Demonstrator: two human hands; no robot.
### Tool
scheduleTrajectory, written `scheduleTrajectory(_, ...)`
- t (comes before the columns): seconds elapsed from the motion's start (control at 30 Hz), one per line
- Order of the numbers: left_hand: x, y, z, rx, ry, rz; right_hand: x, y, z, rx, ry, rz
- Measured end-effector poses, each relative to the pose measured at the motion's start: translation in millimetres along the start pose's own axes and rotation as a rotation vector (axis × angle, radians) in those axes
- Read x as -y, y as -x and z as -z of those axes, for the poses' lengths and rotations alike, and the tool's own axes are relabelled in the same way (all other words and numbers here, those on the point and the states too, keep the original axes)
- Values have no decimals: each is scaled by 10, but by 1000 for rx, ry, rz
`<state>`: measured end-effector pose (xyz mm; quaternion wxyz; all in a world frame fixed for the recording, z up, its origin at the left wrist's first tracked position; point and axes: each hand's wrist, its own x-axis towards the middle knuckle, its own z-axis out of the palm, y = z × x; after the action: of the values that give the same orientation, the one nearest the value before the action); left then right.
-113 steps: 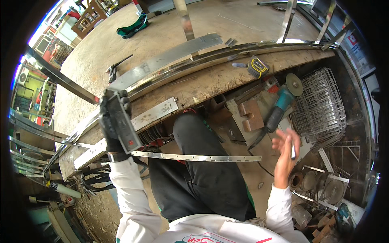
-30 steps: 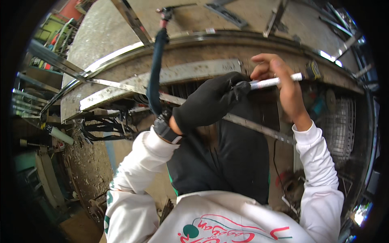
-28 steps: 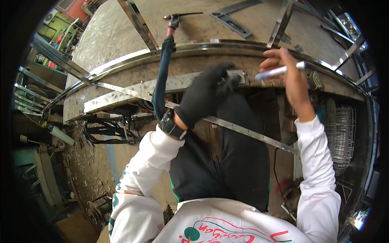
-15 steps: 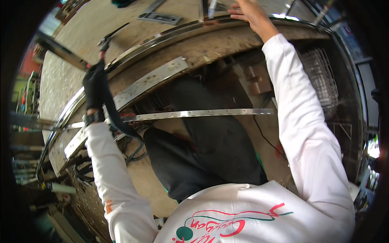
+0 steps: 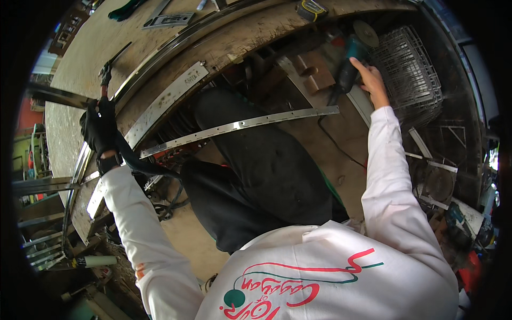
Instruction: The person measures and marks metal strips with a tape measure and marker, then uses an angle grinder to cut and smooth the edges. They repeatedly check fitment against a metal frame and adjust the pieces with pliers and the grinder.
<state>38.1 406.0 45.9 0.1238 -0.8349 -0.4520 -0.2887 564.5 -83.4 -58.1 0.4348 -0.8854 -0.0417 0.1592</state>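
Note:
My left hand (image 5: pixel 100 128), in a black glove, is closed around the handle of a welding electrode holder (image 5: pixel 106 73) above the workbench. A thin dark rod sticks out of its jaws, and a thick dark cable (image 5: pixel 140 164) hangs from the glove. Beside that hand a square metal tube (image 5: pixel 63 96) slants in from the left. My bare right hand (image 5: pixel 372 82) grips a teal and black angle grinder (image 5: pixel 356 50) below the bench edge at the right; its round disc (image 5: pixel 366 33) points away from me. My palm hides part of the grip.
Long shiny metal bars (image 5: pixel 165 64) run along the bench (image 5: pixel 74 122). A perforated metal strip (image 5: pixel 240 125) lies across above my legs. A tape measure (image 5: pixel 311 9) and a metal square (image 5: pixel 168 20) rest on the bench. Wire baskets (image 5: pixel 408 74) stand at the right.
My right hand has come down from over the bench top to the angle grinder and grips it. My left hand has shifted slightly left with the electrode holder. The view has turned toward the right.

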Motion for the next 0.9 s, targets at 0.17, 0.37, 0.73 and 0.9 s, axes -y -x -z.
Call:
scheduleTrajectory(0.17,-1354,517,538,398,633,-170,29,-212,-326,3,115,5)
scheduleTrajectory(0.37,-2365,1076,712,828,664,-485,-13,-312,-219,39,7,-12)
scheduleTrajectory(0.73,-2595,777,-5,540,675,-585,-728,1327,760,508,-558,-128)
scheduleTrajectory(0.9,-3046,680,-338,562,692,-602,-823,1874,998,477,-580,-36)
